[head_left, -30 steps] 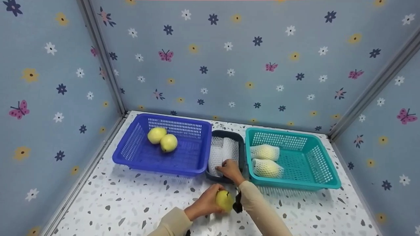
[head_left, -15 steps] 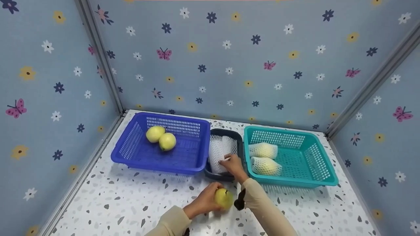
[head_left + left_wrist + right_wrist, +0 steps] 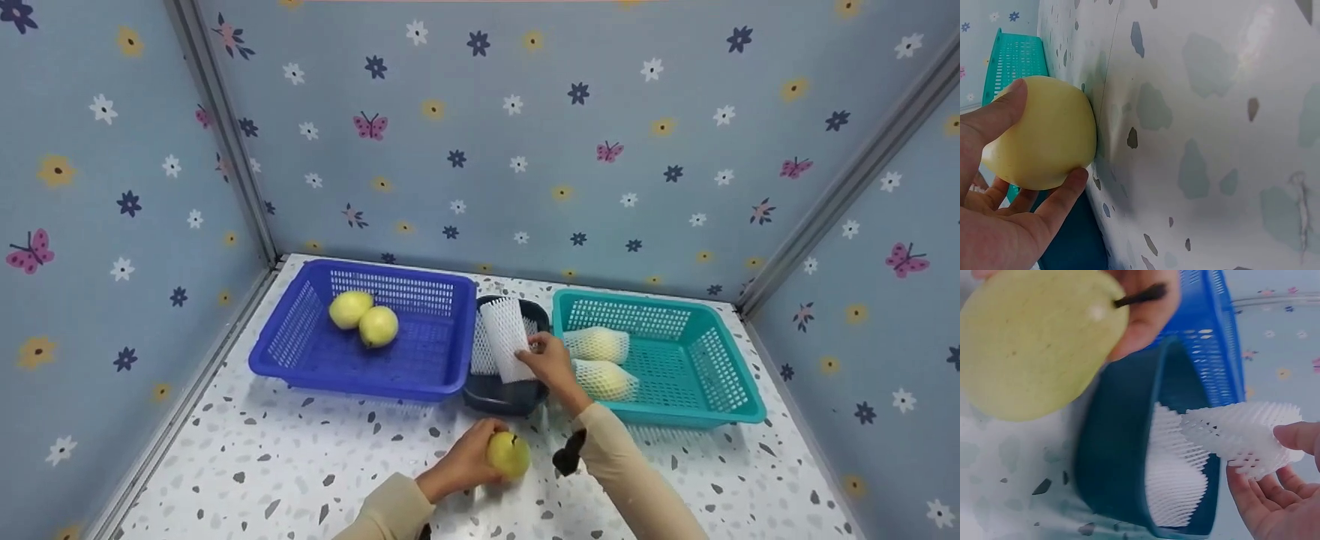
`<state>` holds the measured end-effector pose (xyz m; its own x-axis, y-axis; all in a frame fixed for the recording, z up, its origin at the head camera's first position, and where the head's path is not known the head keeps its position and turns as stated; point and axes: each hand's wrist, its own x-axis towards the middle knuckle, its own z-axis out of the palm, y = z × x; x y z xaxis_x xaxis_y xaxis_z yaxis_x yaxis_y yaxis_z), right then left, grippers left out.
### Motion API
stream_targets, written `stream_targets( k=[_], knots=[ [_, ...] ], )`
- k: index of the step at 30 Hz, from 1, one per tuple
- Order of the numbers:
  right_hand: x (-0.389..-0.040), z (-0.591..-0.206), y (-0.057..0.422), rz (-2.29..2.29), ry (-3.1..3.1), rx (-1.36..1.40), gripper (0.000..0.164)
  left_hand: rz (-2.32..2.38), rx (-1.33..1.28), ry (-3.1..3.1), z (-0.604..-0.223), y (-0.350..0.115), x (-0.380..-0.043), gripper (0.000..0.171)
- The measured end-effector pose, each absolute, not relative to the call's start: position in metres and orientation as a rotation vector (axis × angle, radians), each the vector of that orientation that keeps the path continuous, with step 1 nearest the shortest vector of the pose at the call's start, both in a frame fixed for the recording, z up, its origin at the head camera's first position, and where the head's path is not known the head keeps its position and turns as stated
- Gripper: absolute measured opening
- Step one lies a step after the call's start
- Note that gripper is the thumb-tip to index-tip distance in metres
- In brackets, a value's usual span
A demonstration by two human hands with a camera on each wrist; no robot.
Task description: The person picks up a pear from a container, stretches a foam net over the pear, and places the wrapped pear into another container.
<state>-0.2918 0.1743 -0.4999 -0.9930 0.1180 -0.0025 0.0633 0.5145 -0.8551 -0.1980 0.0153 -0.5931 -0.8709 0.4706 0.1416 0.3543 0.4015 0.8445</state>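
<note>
Left hand (image 3: 466,459) curls round a pear (image 3: 510,456), on or just above the bench (image 3: 262,465), near side of the dark box (image 3: 502,399). Right hand (image 3: 555,366) pinches a white net (image 3: 507,339) over the box, more netting (image 3: 1176,489) inside. Blue basket (image 3: 352,381) at left: two bare pears (image 3: 379,326). Green basket (image 3: 675,415) at right: two netted pears (image 3: 606,380).
</note>
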Motion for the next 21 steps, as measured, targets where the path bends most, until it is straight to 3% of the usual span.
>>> stream_targets(
  k=[12,21],
  knots=[
    [-0.261,-0.476,0.188,2.048,-2.49,-0.017,0.029,1.464,0.817,2.577,-0.597,0.016,-0.197,0.065],
    [-0.232,-0.482,0.208,2.239,-2.328,0.118,0.034,1.448,0.77,2.577,-0.592,0.015,-0.196,0.066]
  ],
)
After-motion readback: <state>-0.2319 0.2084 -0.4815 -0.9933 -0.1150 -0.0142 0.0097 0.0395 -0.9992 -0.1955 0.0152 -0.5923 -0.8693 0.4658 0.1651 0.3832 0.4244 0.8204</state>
